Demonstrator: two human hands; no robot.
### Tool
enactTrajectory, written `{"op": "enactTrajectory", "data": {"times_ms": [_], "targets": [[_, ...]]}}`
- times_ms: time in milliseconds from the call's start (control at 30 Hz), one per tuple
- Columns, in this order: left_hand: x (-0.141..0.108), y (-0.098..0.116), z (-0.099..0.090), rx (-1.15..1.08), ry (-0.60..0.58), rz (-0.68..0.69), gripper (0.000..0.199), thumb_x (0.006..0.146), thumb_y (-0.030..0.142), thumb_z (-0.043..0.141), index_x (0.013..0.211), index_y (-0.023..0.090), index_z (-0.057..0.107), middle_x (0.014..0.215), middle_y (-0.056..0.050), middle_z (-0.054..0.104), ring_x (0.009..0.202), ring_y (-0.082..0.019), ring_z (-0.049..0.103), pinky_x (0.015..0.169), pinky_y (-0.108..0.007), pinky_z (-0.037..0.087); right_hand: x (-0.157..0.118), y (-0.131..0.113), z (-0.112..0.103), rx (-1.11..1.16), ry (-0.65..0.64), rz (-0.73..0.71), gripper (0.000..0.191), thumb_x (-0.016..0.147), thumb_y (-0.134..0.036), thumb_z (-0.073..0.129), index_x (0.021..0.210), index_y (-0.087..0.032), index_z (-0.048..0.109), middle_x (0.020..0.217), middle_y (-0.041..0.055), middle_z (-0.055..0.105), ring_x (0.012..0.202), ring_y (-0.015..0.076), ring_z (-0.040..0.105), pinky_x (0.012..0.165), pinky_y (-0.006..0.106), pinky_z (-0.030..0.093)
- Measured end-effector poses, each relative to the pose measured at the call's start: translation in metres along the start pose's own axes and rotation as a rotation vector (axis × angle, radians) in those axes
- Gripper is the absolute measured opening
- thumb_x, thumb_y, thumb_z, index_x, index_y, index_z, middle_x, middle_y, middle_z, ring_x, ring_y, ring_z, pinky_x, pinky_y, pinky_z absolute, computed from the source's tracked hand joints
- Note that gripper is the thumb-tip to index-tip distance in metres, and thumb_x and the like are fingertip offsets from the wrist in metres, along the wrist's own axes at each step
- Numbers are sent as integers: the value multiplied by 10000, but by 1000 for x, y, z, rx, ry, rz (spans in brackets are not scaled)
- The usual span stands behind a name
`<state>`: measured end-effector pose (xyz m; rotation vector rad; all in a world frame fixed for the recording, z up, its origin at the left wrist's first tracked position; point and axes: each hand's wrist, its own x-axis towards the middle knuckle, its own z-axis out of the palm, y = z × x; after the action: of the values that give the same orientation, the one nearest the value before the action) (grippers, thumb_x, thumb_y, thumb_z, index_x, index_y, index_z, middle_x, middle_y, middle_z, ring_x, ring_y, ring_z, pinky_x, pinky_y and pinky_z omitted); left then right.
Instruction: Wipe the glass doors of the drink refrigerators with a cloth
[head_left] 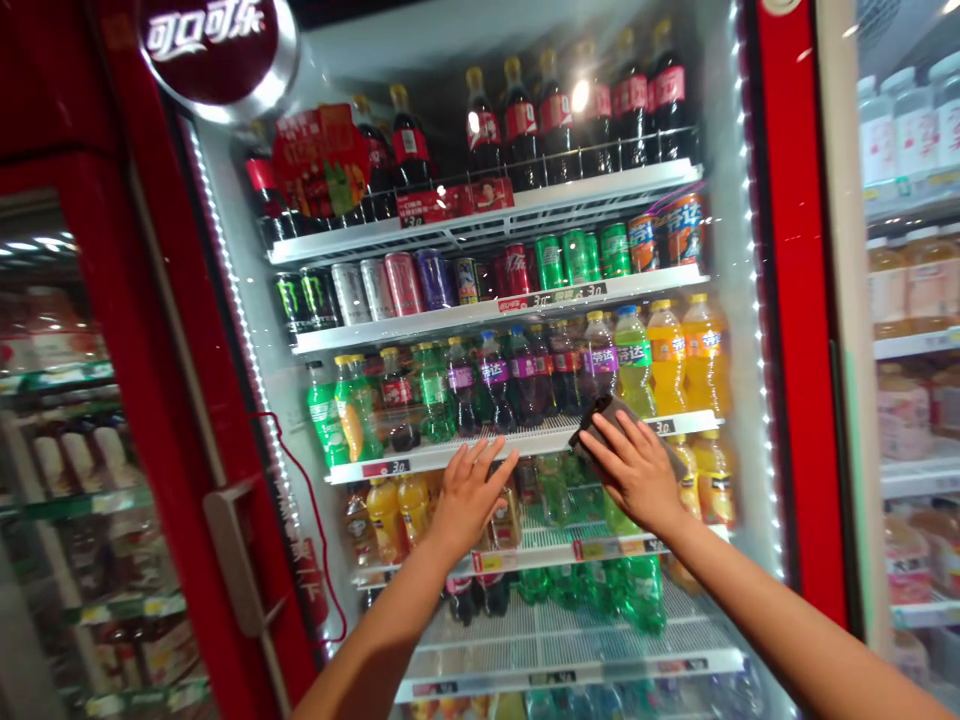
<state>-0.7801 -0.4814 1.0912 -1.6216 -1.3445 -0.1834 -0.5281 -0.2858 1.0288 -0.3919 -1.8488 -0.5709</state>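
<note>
We stood before a row of shop drinks coolers. A red frame (795,300) ran up beside the brightly lit cabinet, a round Coca-Cola sign (217,45) capped its top left corner, and a white LED strip (232,290) lined its inner edge. A grey door handle (225,540) jutted out on the left, and neighbouring glass-door coolers (75,480) glowed on either side.

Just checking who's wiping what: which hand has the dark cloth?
The right hand, whose fingers press the dark cloth against the white front edge of the drinks cooler's third shelf. The left hand holds nothing, its bare fingers spread at that edge.
</note>
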Motion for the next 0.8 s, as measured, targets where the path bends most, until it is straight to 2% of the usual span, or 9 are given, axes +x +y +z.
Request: {"op": "enactTrajectory", "data": {"times_ms": [100, 200, 300, 400, 467, 567, 633, 667, 800], "targets": [[-2, 1, 5, -3, 19, -8, 805, 827, 278, 748, 1546, 310, 387, 1571, -60, 464, 1448, -288, 403, 1226, -495, 305, -18, -18, 4, 26, -57, -167, 689, 929, -163, 555, 1560, -362, 360, 1577, -8, 456, 1470, 255, 388, 1198, 490, 324], [-4, 1, 7, -9, 34, -19, 789, 815, 259, 759, 1527, 303, 421, 1559, -60, 482, 1447, -285, 411, 1230, -485, 309, -32, -4, -2, 31, -96, -287, 681, 948, -83, 446, 1552, -384, 358, 1546, -44, 498, 1448, 206, 423, 1181, 458, 359], [-4, 2, 9, -21, 47, -25, 750, 817, 238, 760, 1500, 304, 458, 1550, -56, 496, 1436, -282, 430, 1225, -481, 321, -11, 1, -5, 16, -29, -151, 703, 946, -58, 424, 1558, -394, 346, 1545, -26, 500, 1473, 225, 388, 1167, 480, 372], [-2, 4, 10, -27, 47, -23, 748, 819, 220, 760, 1499, 295, 457, 1557, -56, 488, 1435, -288, 435, 1223, -497, 323, 25, -25, 5, -18, 42, 39, 670, 956, -121, 492, 1562, -371, 356, 1581, 11, 452, 1508, 274, 319, 1170, 514, 348], [-2, 3, 7, -29, 36, -5, 769, 826, 222, 756, 1518, 281, 426, 1574, -62, 464, 1450, -286, 416, 1230, -503, 311, 36, -45, 11, -20, 20, 51, 644, 954, -218, 561, 1562, -322, 377, 1607, 38, 408, 1521, 302, 281, 1183, 524, 324], [-9, -3, -1, -17, 16, 24, 790, 842, 249, 745, 1544, 278, 382, 1608, -66, 411, 1471, -279, 386, 1242, -487, 294, 22, -50, 9, 9, -59, -189, 590, 970, -273, 562, 1539, -320, 416, 1599, 2, 422, 1516, 265, 299, 1217, 480, 289], [-18, -11, -9, 3, 7, 23, 797, 852, 278, 741, 1554, 285, 363, 1619, -65, 391, 1480, -283, 372, 1248, -486, 283, 8, -34, 3, 18, -108, -365, 575, 986, -200, 499, 1537, -342, 410, 1580, -41, 448, 1502, 221, 331, 1227, 450, 282], [-22, -16, -13, 14, 2, 20, 805, 855, 292, 741, 1560, 288, 353, 1620, -65, 388, 1484, -286, 365, 1251, -492, 273, 4, -24, 0, 9, -103, -375, 595, 984, -159, 474, 1544, -346, 396, 1572, -44, 459, 1495, 213, 346, 1224, 445, 290], [-33, -35, -21, 52, -21, -10, 863, 853, 359, 752, 1584, 279, 301, 1621, -79, 384, 1499, -301, 333, 1255, -523, 250, 26, -15, 6, 6, 69, -145, 711, 946, -87, 487, 1580, -359, 315, 1558, -2, 476, 1498, 253, 346, 1188, 485, 342]]}}
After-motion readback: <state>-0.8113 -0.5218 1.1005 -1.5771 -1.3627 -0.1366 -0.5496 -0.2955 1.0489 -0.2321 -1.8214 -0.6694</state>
